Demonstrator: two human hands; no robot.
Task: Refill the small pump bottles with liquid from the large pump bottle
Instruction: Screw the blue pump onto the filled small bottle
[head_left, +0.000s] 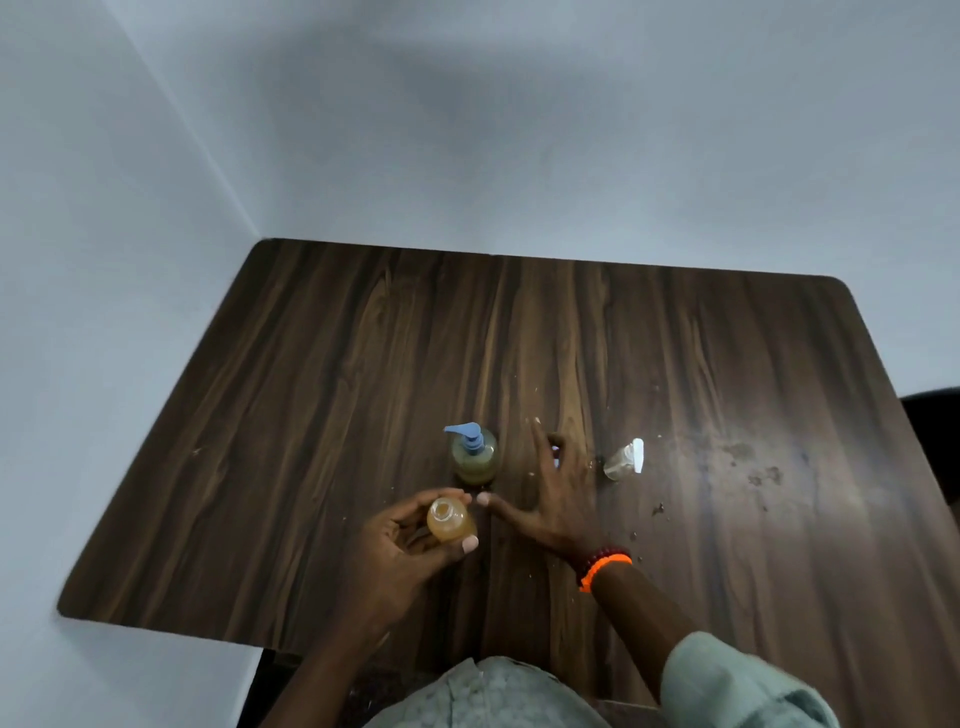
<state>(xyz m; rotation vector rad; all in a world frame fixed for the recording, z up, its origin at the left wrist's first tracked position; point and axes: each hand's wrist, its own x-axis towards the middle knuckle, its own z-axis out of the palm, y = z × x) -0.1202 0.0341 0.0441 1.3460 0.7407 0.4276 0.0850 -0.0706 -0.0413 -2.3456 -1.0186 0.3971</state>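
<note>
Dark wooden desk: left hand grips the uncapped small bottle, right hand spread wide, likely recapping next.

No legible text anywhere.

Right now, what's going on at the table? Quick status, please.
Left hand grips open small bottle, amber liquid inside. Right hand open, reaching across table. Large pump bottle upright just beyond. Nothing in the way.

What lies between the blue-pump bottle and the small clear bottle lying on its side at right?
In the head view, the right hand, fingers spread over the table, lies between the blue-pump bottle and the small clear bottle.
</note>
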